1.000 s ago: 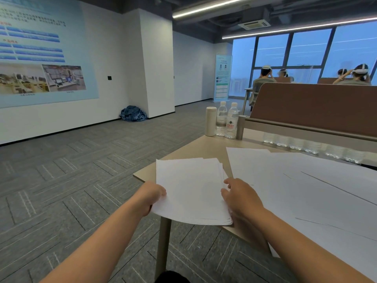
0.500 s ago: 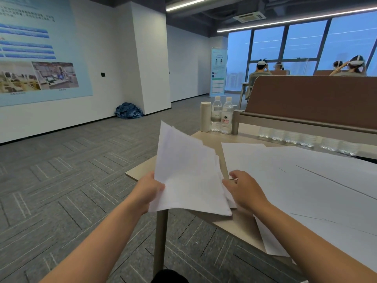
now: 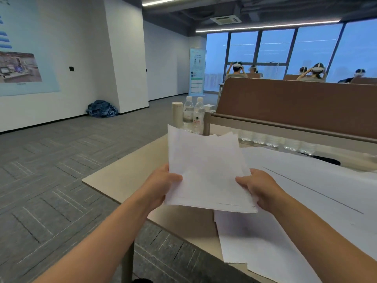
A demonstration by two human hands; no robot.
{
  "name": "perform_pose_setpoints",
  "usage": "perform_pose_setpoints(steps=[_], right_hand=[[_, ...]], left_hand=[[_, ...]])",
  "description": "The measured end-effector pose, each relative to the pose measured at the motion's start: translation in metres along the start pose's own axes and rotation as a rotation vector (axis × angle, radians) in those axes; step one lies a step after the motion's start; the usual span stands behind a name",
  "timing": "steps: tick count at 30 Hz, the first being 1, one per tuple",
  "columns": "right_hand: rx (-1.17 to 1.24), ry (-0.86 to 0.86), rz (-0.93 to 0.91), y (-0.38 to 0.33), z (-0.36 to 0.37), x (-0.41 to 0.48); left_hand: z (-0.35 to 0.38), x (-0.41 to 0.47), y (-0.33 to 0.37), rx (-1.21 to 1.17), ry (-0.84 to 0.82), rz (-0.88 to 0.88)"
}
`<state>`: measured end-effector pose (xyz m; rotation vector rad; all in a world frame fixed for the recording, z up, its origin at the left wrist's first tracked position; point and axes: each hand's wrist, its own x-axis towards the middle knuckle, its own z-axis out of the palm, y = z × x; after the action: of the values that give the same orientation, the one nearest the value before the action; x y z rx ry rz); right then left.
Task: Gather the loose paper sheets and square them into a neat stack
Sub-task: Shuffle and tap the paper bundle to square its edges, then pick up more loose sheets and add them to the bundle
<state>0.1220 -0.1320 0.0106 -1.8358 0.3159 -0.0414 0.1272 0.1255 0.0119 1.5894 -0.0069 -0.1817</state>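
head view. a bundle of paper sheets [image 3: 208,170] is held tilted above the near corner of the table [image 3: 122,176]. its lower edge is toward the viewer, and its upper edge is fanned so that several corners step out of line at the top right. whether the lower edge touches the table cannot be told. the left hand [image 3: 161,186] pinches the left margin low down, with the thumb on the front face and the fingers hidden behind. the right hand [image 3: 263,190] grips the right margin at about the same height, with the thumb laid over the top sheet and the fingers curled beneath, out of sight. handling, by judgement: the bundle is light, thin and limp, and likely to bow wherever it is unsupported. smooth sheets slide readily on one another, which helps squaring but lets them splay if the grip slackens on one side. edges crease and corners fold easily. the best hold is therefore on the two side margins, with a loose, even pinch that leaves the sheets free to settle when the lower edge is tapped on the table. a tight pinch would lock the present misalignment in place. larger white sheets [image 3: 306,190] lie flat on the table to the right and under the right forearm; whether they belong to the stack cannot be told. at the far edge stand two water bottles [image 3: 193,113] and a pale cylinder [image 3: 177,114], beside a brown divider panel [image 3: 295,103].
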Motion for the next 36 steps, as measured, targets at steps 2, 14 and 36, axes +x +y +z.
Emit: perform_pose_setpoints(steps=[2, 14, 36], right_hand=[[-0.117, 0.083, -0.029, 0.011, -0.021, -0.002], [-0.488, 0.213, -0.047, 0.051, -0.070, -0.022], [-0.273, 0.203, -0.072, 0.049, -0.053, -0.024]], left_hand=[[0.024, 0.007, -0.003, 0.038, -0.053, -0.024], [0.107, 0.023, -0.017, 0.107, 0.017, -0.123], [0.080, 0.030, -0.027, 0.242, 0.038, -0.159]])
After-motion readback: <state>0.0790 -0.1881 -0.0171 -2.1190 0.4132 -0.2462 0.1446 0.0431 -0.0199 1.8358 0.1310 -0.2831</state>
